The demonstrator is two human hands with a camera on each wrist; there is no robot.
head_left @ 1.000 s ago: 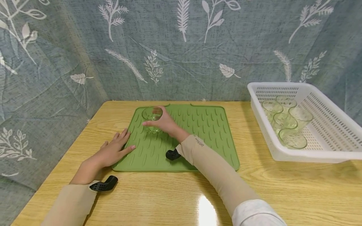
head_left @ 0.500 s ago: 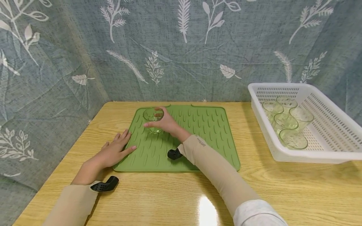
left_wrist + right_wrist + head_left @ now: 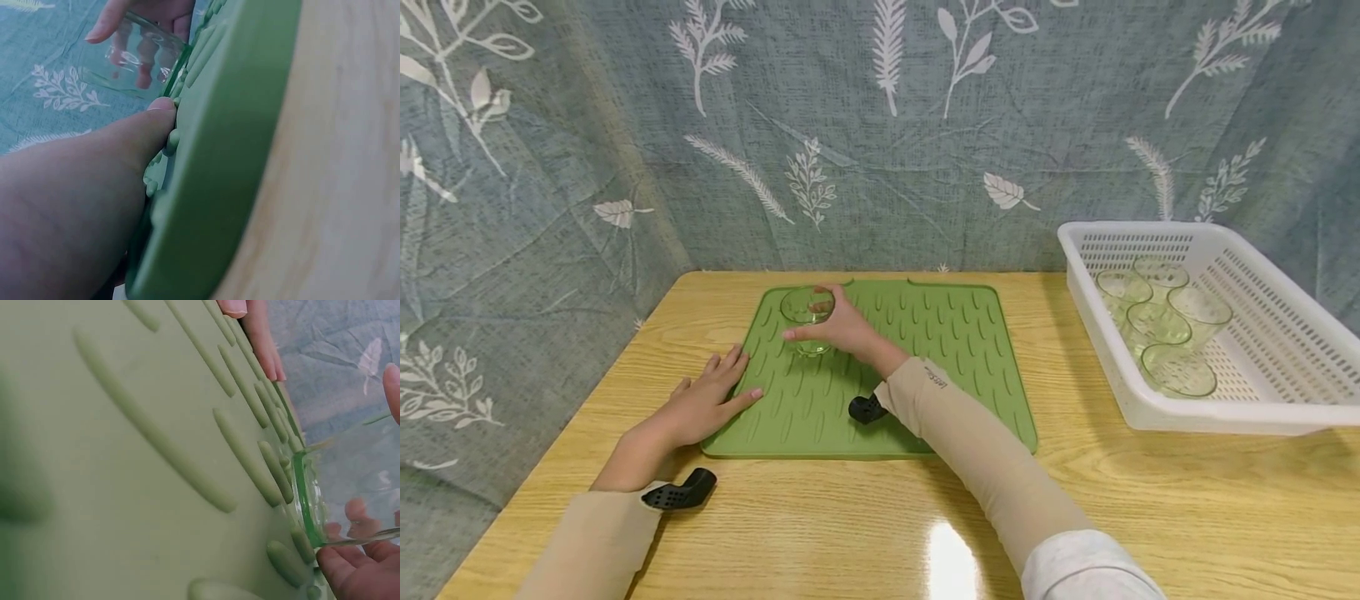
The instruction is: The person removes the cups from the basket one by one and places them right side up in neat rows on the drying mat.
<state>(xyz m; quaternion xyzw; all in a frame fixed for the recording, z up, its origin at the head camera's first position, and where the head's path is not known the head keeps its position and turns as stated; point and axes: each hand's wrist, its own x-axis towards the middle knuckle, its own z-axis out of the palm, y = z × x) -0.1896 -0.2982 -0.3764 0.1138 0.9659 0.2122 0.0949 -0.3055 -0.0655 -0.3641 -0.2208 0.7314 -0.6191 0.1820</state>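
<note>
A clear, green-tinted drinking glass [image 3: 808, 315] stands upright, rim up, on the far left part of a ribbed green drying mat [image 3: 895, 392]. My right hand [image 3: 848, 327] holds it from the right, the thumb at the near side and the fingers round the back. In the right wrist view, fingers show through the wall of the glass [image 3: 350, 481], whose base meets the mat. My left hand [image 3: 703, 402] lies flat at the mat's left edge with the fingers spread. Its thumb [image 3: 147, 128] rests on the mat's surface in the left wrist view.
A white perforated plastic basket [image 3: 1240, 410] stands on the right of the wooden table [image 3: 820, 525]. Several similar glasses [image 3: 1159, 325] stand grouped in its left part. A patterned grey-blue cloth [image 3: 910, 208] hangs behind the table and along its left side.
Both hands and the glass stay in place on the mat. Only a slight shift of the head view shows.
</note>
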